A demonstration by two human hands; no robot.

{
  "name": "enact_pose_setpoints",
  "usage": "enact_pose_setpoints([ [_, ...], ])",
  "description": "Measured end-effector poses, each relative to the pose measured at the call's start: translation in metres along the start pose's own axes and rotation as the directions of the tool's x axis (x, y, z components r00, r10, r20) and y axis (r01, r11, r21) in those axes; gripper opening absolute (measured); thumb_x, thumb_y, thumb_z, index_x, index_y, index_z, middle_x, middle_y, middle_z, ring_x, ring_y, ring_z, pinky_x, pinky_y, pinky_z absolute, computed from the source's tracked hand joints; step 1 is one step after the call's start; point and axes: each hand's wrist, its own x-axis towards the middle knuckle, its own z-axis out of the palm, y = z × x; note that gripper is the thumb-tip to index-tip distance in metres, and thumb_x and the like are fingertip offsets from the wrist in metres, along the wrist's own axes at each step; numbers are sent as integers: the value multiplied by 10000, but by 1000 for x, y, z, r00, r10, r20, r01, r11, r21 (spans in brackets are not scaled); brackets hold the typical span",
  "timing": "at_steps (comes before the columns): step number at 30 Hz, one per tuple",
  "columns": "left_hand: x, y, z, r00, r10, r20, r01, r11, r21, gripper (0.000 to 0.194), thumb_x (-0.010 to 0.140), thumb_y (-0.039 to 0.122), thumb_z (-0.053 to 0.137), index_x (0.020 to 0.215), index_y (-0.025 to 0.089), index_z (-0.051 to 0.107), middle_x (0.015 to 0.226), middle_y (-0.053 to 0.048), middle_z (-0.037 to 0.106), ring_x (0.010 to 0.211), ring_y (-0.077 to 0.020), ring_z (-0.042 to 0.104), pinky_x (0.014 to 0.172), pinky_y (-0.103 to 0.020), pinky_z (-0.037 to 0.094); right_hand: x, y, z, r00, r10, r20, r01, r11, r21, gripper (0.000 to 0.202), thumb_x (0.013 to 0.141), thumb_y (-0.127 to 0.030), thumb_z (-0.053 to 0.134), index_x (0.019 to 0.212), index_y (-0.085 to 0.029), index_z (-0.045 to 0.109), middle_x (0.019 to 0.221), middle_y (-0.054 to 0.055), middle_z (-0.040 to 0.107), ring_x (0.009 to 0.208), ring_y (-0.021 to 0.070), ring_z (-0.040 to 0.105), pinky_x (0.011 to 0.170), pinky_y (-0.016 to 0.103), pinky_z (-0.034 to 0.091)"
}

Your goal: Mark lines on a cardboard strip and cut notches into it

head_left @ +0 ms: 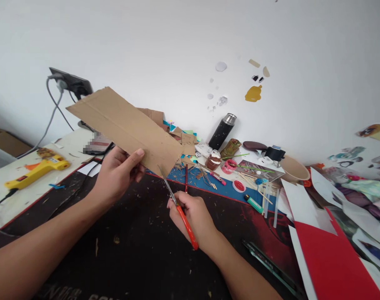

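My left hand (pixel 117 171) pinches the lower edge of a flat brown cardboard piece (pixel 124 125), thumb on its near face. The cardboard is held tilted above the desk, with a crease running along it and a rough right end. In my right hand (pixel 192 212) is a pair of scissors (pixel 169 189) with orange-red handles. Its blades point up and to the left, their tips at the cardboard's lower right edge. Whether the blades touch the cardboard I cannot tell. My right fingers are closed around the handles.
A dark desk mat (pixel 130 241) lies below my hands. On the left is a yellow glue gun (pixel 38 171) with its cord. Behind are cardboard scraps (pixel 188 143), a black flask (pixel 222 131) and paint pots (pixel 229 166). A utility knife (pixel 267 266) and red paper (pixel 330 262) lie right.
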Motion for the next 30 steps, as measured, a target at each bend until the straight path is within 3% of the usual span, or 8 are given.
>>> enact_pose_setpoints([
  [10, 0, 0, 0, 1000, -11, -5, 11, 1000, 6, 568, 796, 640, 1010, 908, 219, 647, 614, 52, 662, 438, -104, 555, 368, -201, 413, -1, 5, 3, 1000, 4, 1, -4, 1000, 16, 109, 882, -205, 623, 827, -219, 717, 713, -9, 682, 629, 147, 598, 633, 243, 469],
  [17, 1, 2, 2, 1000, 3, 3, -3, 1000, 3, 541, 815, 614, 1003, 893, 223, 637, 598, 56, 655, 429, -104, 563, 369, -195, 413, 1, -3, -8, 995, 32, 95, -45, 990, 133, 192, 984, -376, 714, 883, -212, 717, 684, -37, 562, 603, 129, 460, 601, 265, 408],
  [20, 0, 3, 2, 1000, 8, 10, -8, 1000, 2, 515, 836, 592, 992, 884, 220, 638, 582, 54, 651, 411, -98, 539, 362, -194, 396, -1, -2, -12, 986, 55, 157, -83, 981, 176, 263, 999, -475, 779, 969, -216, 753, 673, -46, 570, 574, 131, 490, 577, 267, 407],
  [25, 0, 7, 2, 1000, 26, -4, -26, 1000, -15, 507, 819, 570, 1010, 890, 222, 648, 611, 57, 656, 428, -102, 554, 350, -198, 392, -2, 2, -13, 975, 76, 206, -119, 971, 206, 446, 992, -644, 824, 1082, -207, 804, 730, -3, 710, 599, 159, 624, 615, 285, 492],
  [30, 1, 7, 2, 999, 42, -29, -43, 999, -33, 490, 812, 551, 1014, 885, 225, 656, 639, 64, 653, 439, -97, 563, 347, -192, 383, 0, -4, -14, 970, 66, 235, -124, 962, 244, 579, 891, -744, 917, 1071, -203, 811, 705, -17, 691, 602, 155, 594, 628, 290, 504],
])
